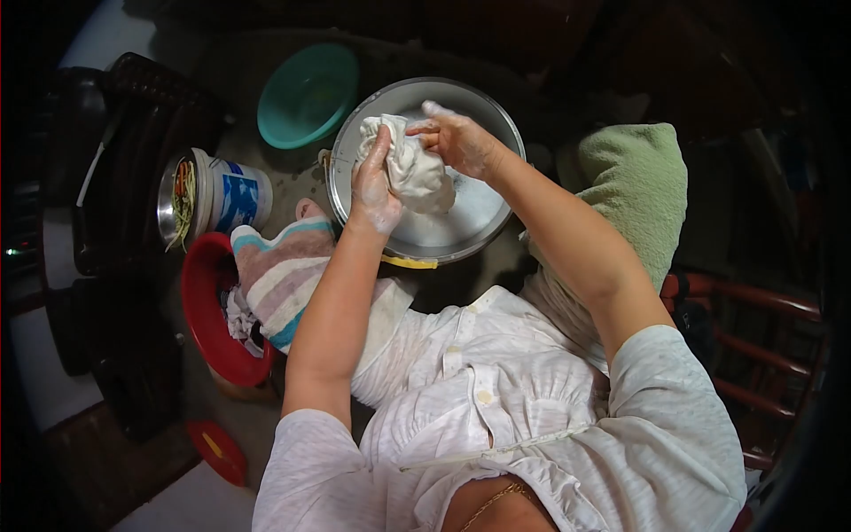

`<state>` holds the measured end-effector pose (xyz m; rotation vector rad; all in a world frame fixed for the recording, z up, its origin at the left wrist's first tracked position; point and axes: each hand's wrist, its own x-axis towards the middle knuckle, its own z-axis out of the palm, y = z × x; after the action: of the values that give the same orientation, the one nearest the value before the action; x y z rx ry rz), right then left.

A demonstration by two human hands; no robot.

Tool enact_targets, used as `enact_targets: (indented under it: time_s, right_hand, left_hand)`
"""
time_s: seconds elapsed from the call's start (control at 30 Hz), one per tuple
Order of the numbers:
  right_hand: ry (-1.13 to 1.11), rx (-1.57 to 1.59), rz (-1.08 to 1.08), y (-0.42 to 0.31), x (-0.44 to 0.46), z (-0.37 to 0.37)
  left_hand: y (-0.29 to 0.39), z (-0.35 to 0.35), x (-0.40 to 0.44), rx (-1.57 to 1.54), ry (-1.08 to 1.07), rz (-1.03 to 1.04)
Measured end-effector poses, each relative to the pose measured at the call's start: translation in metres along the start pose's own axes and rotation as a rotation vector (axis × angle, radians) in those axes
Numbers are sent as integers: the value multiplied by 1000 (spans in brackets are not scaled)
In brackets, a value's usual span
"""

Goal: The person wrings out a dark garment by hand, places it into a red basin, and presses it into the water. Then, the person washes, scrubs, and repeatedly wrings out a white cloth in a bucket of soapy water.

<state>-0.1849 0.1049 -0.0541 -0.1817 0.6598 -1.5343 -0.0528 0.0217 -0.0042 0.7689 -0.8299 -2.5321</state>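
A wet, bunched white cloth (412, 173) hangs over a round metal basin (483, 96), its lower end drooping toward the soapy water. My left hand (376, 188) is closed around the left side of the cloth, thumb pointing up along it. At the cloth's upper right, my right hand (465, 144) has its fingers spread, some fingertips at the cloth's edge; whether they touch it is hard to tell. Suds coat both hands. White foamy water (470, 213) lies in the basin.
A green plastic basin (310, 93) stands behind on the left. A white bucket (238, 195) carries a metal bowl (168, 202) with shredded food. Near my left knee sits a red basin (206, 310) with crumpled cloth. Towels cover both knees; a red chair (762, 346) is at right.
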Motion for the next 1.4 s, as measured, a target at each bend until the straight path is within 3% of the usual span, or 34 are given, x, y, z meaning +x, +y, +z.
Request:
enact_targets:
  time_s: [0.07, 0.27, 0.37, 0.5, 0.6, 0.67, 0.8, 1.17, 1.2, 1.23, 1.3, 1.33, 1.4]
  right_hand:
    - [74, -151, -63, 0, -5, 12]
    - [154, -72, -123, -6, -7, 13]
    - [234, -240, -39, -11, -7, 19]
    - [160, -202, -91, -24, -19, 40]
    - [99, -348, -119, -38, -19, 39]
    - [175, -540, -102, -49, -21, 42]
    - [255, -595, -71, -63, -26, 57]
    - [390, -300, -160, -42, -24, 57]
    - [485, -473, -97, -42, -25, 59]
    - [536, -453, -199, -32, -23, 68]
    - [391, -642, -507, -4, -16, 68]
    - [392, -639, -501, 3, -15, 80]
    - [182, -1340, -766, 12, -20, 105]
  left_hand:
    - [0, 0, -2, 17, 46, 44]
    - [7, -14, 5, 72, 163, 234]
    - [16, -14, 4, 79, 203, 247]
    - [19, -22, 7, 99, 188, 273]
    - [27, -17, -2, 83, 139, 211]
    - [35, -9, -7, 134, 99, 124]
    - [43, -3, -10, 293, 5, -7]
    - [29, 11, -1, 85, 88, -59]
    - [23, 4, 5, 38, 130, -36]
    - [15, 0, 9, -8, 172, -16]
    - [7, 2, 12, -42, 182, -43]
    - [9, 6, 9, -30, 213, -69]
    - [18, 9, 13, 6, 282, -194]
